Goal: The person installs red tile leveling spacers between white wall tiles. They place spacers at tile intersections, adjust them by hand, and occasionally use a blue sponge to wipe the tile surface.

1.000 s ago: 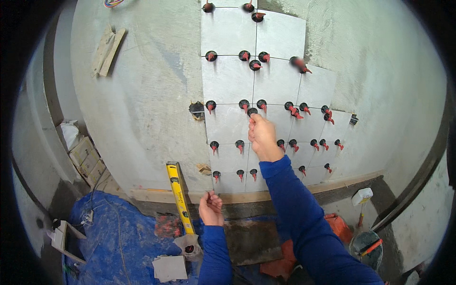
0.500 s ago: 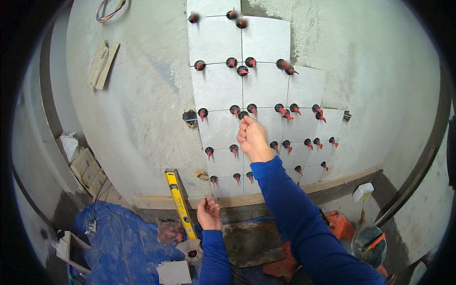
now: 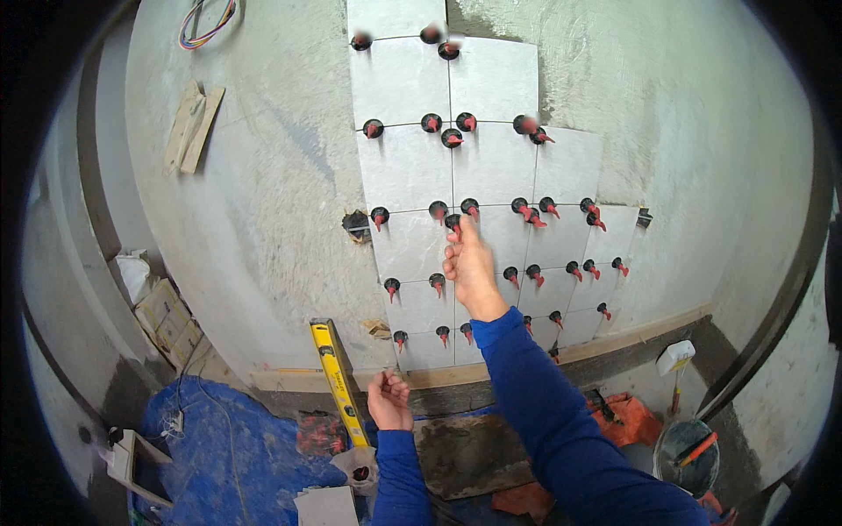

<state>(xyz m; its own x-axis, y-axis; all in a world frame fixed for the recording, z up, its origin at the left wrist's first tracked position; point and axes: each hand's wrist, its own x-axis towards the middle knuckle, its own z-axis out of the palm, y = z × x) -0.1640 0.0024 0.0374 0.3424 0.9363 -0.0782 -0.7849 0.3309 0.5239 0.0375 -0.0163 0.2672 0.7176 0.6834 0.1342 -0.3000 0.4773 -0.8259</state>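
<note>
My right hand (image 3: pixel 471 273) reaches up to the wall of pale grey tiles (image 3: pixel 408 167). Its thumb points upward beside a tile leveling spacer (image 3: pixel 453 223) with a black round base and red T-shaped handle, at the joint between tiles. The fingers are curled in at that handle and partly hide it. Lower down, my left hand (image 3: pixel 388 401) hovers in front of the tiles' bottom edge, palm up, fingers loosely bent and somewhat apart; nothing shows in it. More such spacers (image 3: pixel 379 216) sit along the tile joints, several of them near my right hand.
A yellow spirit level (image 3: pixel 338 381) leans on the wall left of my left hand. Below are a small bag (image 3: pixel 358 467), loose tiles (image 3: pixel 326 507) and a blue sheet (image 3: pixel 206 456). At right stands a bucket (image 3: pixel 688 465) with an orange-handled tool. A hole (image 3: pixel 356 225) interrupts the wall.
My right thumb has gone from bent against the fingers to stretched upward beside the spacer's red handle. The whole view has shifted slightly; my left hand stays about where it was.
</note>
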